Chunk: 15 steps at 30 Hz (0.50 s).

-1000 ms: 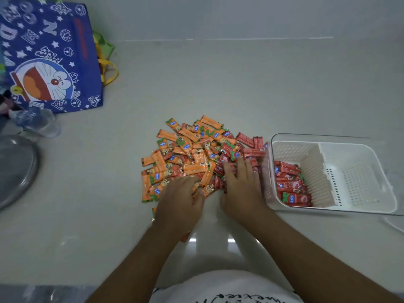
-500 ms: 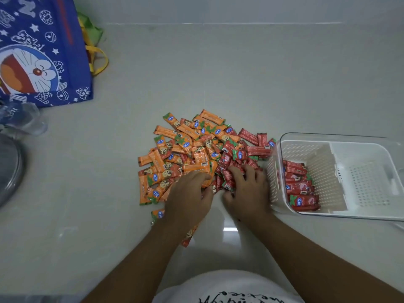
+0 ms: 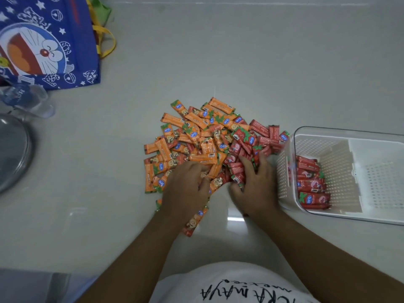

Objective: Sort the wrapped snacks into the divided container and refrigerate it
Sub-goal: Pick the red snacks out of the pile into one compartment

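A heap of wrapped snacks lies on the pale counter, orange snacks (image 3: 185, 136) on its left side and red snacks (image 3: 260, 136) on its right. Just right of the heap stands the white divided container (image 3: 354, 217). Several red snacks (image 3: 310, 184) lie in its left compartment, and the right compartment holds nothing. My left hand (image 3: 188, 191) is on the near edge of the orange snacks, its fingers curled down into them. My right hand (image 3: 258, 186) is in the red snacks beside the container wall, with red wrappers between thumb and fingers.
A blue cartoon tote bag (image 3: 43, 44) with yellow handles stands at the back left. A clear plastic bottle (image 3: 28, 99) lies in front of it, and a round metal lid (image 3: 11, 149) sits at the left edge. One stray snack (image 3: 194, 221) lies under my left wrist.
My right hand has shifted right through the red snacks, closer to the container. My left hand stays on the orange side. The heap looks a little more split between the hands.
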{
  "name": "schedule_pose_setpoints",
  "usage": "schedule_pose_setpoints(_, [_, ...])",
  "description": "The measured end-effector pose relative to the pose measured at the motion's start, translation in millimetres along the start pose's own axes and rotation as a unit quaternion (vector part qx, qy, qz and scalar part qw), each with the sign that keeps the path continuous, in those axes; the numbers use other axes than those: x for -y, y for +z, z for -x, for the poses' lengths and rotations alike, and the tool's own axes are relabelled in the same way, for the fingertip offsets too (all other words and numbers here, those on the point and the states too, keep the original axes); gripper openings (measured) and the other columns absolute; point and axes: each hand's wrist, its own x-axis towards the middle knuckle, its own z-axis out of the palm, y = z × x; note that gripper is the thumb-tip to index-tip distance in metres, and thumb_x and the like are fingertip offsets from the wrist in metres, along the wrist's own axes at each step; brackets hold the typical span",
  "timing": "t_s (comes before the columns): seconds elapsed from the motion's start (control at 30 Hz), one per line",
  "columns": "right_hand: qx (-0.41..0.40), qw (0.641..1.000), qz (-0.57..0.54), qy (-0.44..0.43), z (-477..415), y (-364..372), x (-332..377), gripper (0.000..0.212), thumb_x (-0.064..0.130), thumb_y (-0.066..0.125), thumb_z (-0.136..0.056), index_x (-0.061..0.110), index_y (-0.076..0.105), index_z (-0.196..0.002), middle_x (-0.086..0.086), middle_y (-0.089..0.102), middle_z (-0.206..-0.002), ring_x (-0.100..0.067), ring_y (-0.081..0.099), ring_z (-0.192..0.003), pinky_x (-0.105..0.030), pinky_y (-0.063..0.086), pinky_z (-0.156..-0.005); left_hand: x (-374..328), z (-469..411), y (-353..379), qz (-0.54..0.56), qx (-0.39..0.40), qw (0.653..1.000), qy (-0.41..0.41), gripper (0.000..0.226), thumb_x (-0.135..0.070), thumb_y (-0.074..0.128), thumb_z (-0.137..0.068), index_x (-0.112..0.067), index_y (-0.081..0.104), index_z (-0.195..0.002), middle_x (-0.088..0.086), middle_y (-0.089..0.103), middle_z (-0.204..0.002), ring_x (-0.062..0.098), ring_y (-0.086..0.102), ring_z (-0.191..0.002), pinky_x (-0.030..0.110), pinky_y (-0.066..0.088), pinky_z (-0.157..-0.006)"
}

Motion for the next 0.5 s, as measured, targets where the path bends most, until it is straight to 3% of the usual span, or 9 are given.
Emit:
schedule_pose_setpoints(0.2, [-0.039, 0.999, 0.008, -0.022, -3.7, 1.8, 1.9, 0.060, 0.032, 0.072, -0.075, 0.019, 0.055, -0.131, -0.014, 0.046, -0.141, -0.035, 0.042, -0.125, -0.047, 0.036, -0.106, 9.4, 9.7, -2.1, 0.001, -0.010, 1.000, -0.024, 0.027, -0.028, 0.061, -0.093, -0.015, 0.071, -0.114, 0.001, 0.066, -0.113, 0.018, 0.057, -0.109, 0.039, 0.051, -0.090])
schedule_pose_setpoints(0.5, [-0.051, 0.993, -0.070, -0.074, -8.4, -1.8, -2.6, 0.042, 0.007, 0.074, -0.071, 0.016, 0.066, -0.111, -0.010, 0.060, -0.119, -0.035, 0.053, -0.104, -0.043, 0.048, -0.085, -26.8, -28.3, -3.8, 0.076, -0.007, 0.997, 0.031, 0.023, -0.016, 0.059, -0.097, -0.011, 0.068, -0.117, 0.001, 0.062, -0.112, 0.014, 0.055, -0.107, 0.027, 0.047, -0.090])
